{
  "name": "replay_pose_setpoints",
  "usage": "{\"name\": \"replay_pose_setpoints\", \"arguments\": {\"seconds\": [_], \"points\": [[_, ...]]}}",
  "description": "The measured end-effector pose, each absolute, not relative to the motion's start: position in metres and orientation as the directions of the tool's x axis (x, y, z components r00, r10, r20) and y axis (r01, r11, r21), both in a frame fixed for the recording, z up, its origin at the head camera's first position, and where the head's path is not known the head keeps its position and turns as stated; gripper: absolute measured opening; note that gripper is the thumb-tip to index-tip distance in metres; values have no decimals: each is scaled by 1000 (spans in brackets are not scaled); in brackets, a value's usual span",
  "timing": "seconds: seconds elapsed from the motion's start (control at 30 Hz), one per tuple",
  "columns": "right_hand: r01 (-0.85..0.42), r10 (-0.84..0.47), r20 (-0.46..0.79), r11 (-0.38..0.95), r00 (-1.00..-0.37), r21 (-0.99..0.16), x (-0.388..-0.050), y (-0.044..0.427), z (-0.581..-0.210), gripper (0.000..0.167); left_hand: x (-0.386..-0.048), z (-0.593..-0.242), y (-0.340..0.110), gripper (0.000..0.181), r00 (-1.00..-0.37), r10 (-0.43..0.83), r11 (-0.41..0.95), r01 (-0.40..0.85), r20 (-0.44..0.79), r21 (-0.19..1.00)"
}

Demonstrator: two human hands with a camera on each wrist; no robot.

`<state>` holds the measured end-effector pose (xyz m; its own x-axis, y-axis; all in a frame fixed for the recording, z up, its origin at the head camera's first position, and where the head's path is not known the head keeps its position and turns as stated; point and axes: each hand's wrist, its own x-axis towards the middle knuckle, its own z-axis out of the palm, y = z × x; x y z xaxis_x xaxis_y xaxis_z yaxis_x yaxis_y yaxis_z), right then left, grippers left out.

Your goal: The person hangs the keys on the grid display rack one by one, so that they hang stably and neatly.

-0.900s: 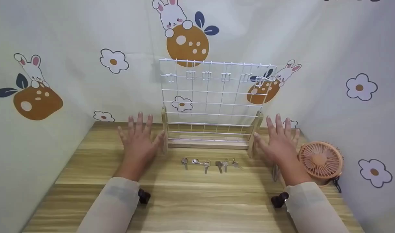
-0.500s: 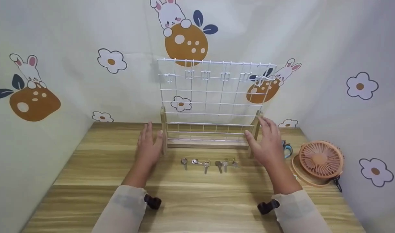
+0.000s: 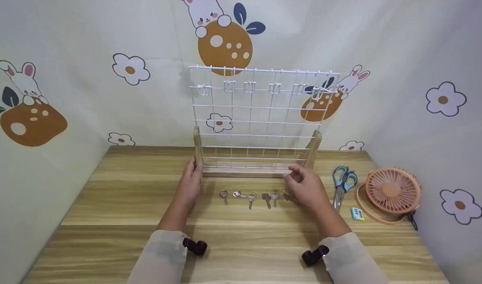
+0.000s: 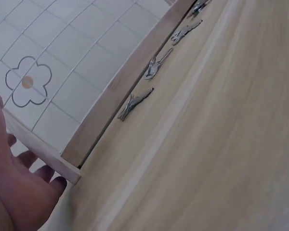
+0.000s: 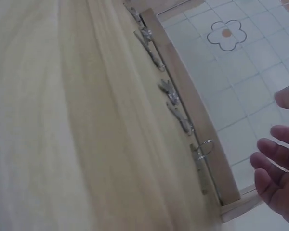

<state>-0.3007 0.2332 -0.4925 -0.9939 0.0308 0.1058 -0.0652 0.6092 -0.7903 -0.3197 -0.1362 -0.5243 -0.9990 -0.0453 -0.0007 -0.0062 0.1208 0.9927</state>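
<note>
A white wire grid rack (image 3: 260, 106) stands upright in a wooden base, with several small white hooks (image 3: 249, 86) hung along its upper part. My left hand (image 3: 190, 185) lies against the rack's left wooden leg (image 4: 43, 149); its fingers are loosely bent along the leg's outer side, and whether they press on it I cannot tell. My right hand (image 3: 309, 187) hovers at the right front of the base, fingers loosely curled with nothing between them. Several keys (image 3: 251, 200) with rings lie in a row before the base. The rightmost key (image 5: 201, 168) is partly hidden by my right hand in the head view.
To the right lie blue-and-black scissors (image 3: 341, 185) and a small light-blue gadget (image 3: 357, 213). An orange fan (image 3: 393, 191) stands beside them at the table's right edge. A patterned curtain (image 3: 154, 106) hangs close behind the wooden table (image 3: 241, 244).
Both hands have come inward from spread beside the rack. The left has reached the left leg; the right has moved left and down toward the keys, uncovering the scissors and gadget.
</note>
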Motion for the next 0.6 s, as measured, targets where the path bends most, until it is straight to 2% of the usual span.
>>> {"name": "replay_pose_setpoints", "arguments": {"seconds": [0.27, 0.6], "points": [[-31, -28, 17, 669, -999, -743, -304, 242, -511, 33, -320, -534, -147, 63, -999, -43, 155, -34, -28, 987], [-53, -95, -21, 713, -995, -699, -305, 244, -518, 28, -318, -536, -144, 63, -999, -39, 88, -21, -17, 996]]}}
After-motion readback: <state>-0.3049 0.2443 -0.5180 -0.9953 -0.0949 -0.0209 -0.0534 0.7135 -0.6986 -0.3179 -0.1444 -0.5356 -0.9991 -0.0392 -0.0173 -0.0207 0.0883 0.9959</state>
